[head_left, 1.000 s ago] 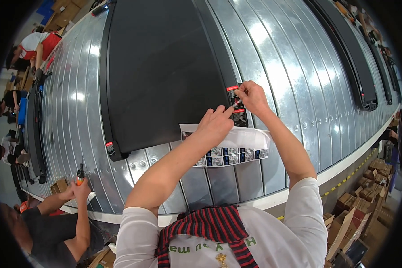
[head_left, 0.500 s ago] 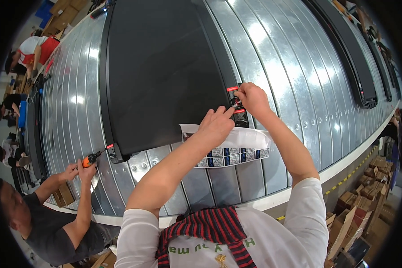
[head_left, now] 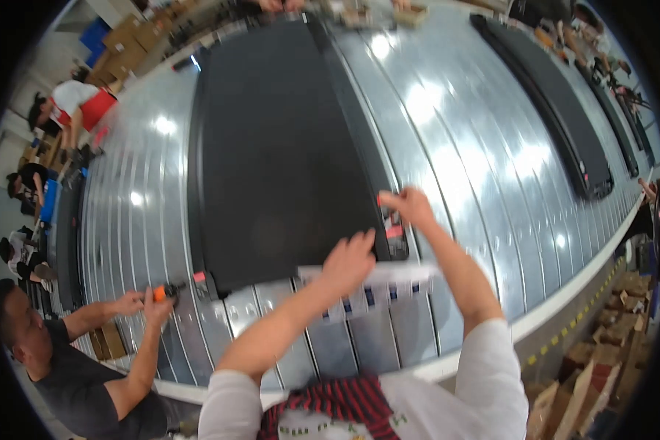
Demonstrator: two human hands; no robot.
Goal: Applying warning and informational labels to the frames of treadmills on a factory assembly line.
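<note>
A long, flat black deck with side rails, like a treadmill base (head_left: 271, 161), lies on the metal rollers before me. My right hand (head_left: 412, 207) is at the right rail's near end, thumb and finger closed together beside a red-and-black label (head_left: 394, 232). Whatever it pinches is too small and blurred to make out. Over the deck's near right corner, my left hand (head_left: 350, 262) has its fingers stretched out and apart, with nothing seen in it. A white sheet of blue-and-black printed stickers (head_left: 411, 284) lies at the deck's near edge, partly under my left forearm.
At the left, a co-worker (head_left: 88, 359) points an orange power screwdriver (head_left: 160, 293) toward the deck's near left corner. Another black deck (head_left: 550, 110) lies farther right on the rollers (head_left: 477, 220). Cardboard boxes (head_left: 594, 367) are stacked below the white table edge at right.
The whole view has shifted, so the deck appears lower. My hands, close together over the label before, are now apart: the right is at the label's far end, the left lies nearer me.
</note>
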